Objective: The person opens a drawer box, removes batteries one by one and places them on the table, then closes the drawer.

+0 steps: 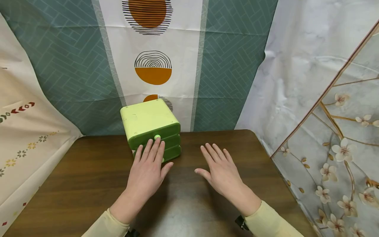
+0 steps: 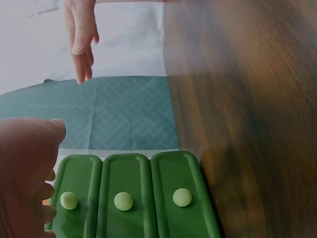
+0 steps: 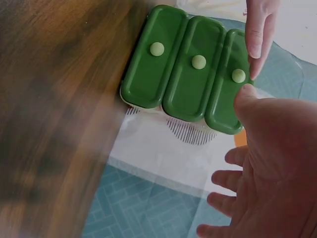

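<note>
A small drawer box (image 1: 149, 118) with a pale green top and three dark green drawer fronts stands at the back of the table. Each drawer front has a round pale knob (image 2: 182, 197), and all three drawers look closed. My left hand (image 1: 147, 174) is held palm down before the box, fingers straight and spread; in the head view it covers part of the drawer fronts. To the right of the box hovers my right hand (image 1: 220, 171), also palm down with straight fingers. Neither hand holds anything, and both appear raised above the table.
The brown wooden table (image 1: 183, 210) has a rounded far right corner. Behind it hangs a teal and white cloth (image 1: 231, 65) with orange and black shapes. A patterned cream cloth (image 1: 26, 141) hangs at the left, a floral one (image 1: 322, 164) at the right.
</note>
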The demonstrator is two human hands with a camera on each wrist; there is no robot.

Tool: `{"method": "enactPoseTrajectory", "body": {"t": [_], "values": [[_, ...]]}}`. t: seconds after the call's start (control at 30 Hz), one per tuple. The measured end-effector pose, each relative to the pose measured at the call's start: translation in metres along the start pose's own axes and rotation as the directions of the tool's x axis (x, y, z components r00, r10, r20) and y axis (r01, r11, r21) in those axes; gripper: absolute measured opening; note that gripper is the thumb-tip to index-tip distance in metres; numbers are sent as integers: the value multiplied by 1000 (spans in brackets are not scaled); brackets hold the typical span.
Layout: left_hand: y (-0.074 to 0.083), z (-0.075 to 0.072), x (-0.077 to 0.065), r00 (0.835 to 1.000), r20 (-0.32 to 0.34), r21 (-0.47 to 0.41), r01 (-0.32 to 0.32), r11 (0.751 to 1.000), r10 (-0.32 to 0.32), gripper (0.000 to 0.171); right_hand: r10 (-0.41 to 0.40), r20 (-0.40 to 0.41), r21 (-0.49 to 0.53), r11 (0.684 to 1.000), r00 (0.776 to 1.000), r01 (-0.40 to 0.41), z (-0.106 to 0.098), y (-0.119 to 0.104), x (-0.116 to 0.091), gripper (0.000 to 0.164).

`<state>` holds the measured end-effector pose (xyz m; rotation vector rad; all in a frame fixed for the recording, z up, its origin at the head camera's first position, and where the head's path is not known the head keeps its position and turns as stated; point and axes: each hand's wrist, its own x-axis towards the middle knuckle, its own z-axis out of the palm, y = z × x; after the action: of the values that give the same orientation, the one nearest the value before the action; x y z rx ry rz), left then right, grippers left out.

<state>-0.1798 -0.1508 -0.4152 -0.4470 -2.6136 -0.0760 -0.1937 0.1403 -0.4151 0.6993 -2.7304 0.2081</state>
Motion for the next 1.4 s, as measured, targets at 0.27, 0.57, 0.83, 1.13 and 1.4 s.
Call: {"method": "enactPoseTrajectory", "body": {"t": [0.27,0.57,0.83,1.13,1.4], "values": [[-7,-7,0,997,-82,23,-8,1000,10,83,-34,-20,-10,999,999,34,-4,-4,9,89],[-19,-17,5,991,-134,18,18,1000,-15,82,-77,-48,-1,997,996,77,-6,-10,26,85],[-32,-25,7,990,-130,19,54,998,-51,83,-103,-52,-5,995,993,102,-5,-16,42,84],[-49,-34,13,992,-80,-14,101,995,-102,80,-128,-54,-35,991,990,126,-10,-23,61,85],[-63,-37,17,990,-44,-69,133,989,-137,79,-153,-53,-46,988,987,150,-14,-29,81,83]]}}
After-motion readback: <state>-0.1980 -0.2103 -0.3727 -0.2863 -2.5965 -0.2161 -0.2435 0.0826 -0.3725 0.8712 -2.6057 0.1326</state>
